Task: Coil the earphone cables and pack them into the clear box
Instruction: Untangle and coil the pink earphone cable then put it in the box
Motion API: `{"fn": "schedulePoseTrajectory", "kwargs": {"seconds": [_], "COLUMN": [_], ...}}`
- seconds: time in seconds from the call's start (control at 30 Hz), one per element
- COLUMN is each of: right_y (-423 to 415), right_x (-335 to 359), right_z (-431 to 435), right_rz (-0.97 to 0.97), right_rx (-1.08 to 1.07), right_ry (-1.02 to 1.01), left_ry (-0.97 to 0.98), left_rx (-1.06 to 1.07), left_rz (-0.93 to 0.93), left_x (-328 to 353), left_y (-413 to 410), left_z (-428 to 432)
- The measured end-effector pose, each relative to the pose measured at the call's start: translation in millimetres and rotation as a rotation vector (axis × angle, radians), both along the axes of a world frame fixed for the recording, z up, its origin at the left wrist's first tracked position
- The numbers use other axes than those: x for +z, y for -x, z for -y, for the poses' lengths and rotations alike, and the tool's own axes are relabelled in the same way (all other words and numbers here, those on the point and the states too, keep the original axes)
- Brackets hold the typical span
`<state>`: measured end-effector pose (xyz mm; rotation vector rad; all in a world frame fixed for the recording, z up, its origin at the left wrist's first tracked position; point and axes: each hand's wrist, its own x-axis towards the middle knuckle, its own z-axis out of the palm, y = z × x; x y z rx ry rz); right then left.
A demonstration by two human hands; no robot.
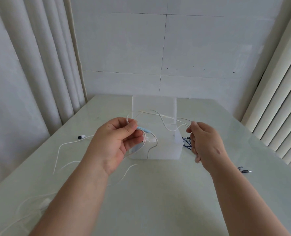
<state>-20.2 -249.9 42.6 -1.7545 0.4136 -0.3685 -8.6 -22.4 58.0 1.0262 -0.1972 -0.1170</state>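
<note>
Head view: the left hand [114,142] hovered over the table [158,193], thumb and fingers clamped on a pale earphone cable [159,115] just where its light blue plug sleeve [142,128] stuck out toward 3 o'clock. The right hand [206,143] pinched the same cable between its fingertips, and the slack sagged in loose waves between the two hands, above the clear box [168,150]. The box stood at 12 o'clock from the person, its lid raised at the back. A dark blue cable [186,143] lay bunched against the box's 3 o'clock side, partly behind the right hand. At the left hand's 9 o'clock a white cable [61,147] trailed across the table to a black-tipped earbud [81,137]. Two jack plugs [245,171] rested at the right hand's 4 o'clock.
</note>
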Motion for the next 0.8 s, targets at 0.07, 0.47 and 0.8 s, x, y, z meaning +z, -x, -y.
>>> {"fn": "schedulePoseTrajectory", "kwargs": {"seconds": [0.07, 0.47, 0.8], "right_y": [1.0, 12.1, 15.1], "right_x": [-0.9, 0.0, -6.9], "right_z": [-4.4, -44.7, -54.3], "right_rz": [-0.002, -0.019, -0.109], "right_rx": [0.048, 0.355, 0.68], "right_ry": [0.039, 0.118, -0.133], "left_ry": [0.062, 0.232, -0.129], "left_rx": [-0.036, -0.051, 0.131], "left_rz": [-0.02, -0.102, 0.171], "left_x": [0.9, -1.1, -3.1], "left_y": [1.4, 0.7, -0.1], "left_z": [1.3, 11.4, 7.1]}}
